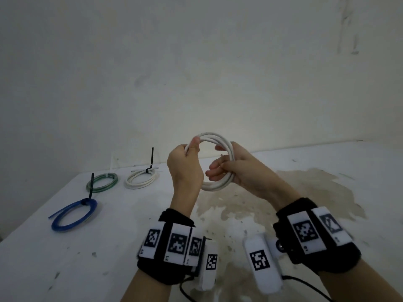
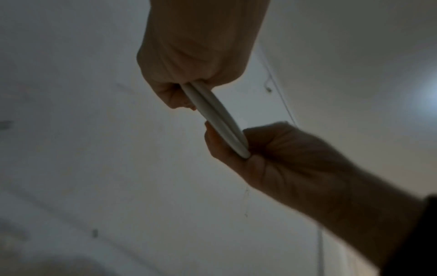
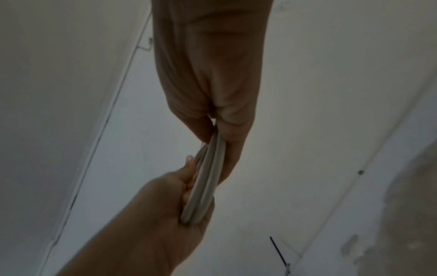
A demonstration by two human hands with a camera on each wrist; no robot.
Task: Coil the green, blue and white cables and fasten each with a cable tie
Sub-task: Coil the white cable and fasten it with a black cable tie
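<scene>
White, green (image 1: 102, 182) and blue coils (image 1: 74, 214); black ties (image 1: 152, 159); checkered wristbands (image 1: 174, 243).

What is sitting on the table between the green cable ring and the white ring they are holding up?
Another white coil, already tied with a black cable tie, lies between the green coil and the held white coil. The head view shows it.

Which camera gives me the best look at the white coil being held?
The head view: the white coil shows as a full ring between the left hand and right hand. Both wrist views catch it edge-on, only short strands between the fingers.
</scene>
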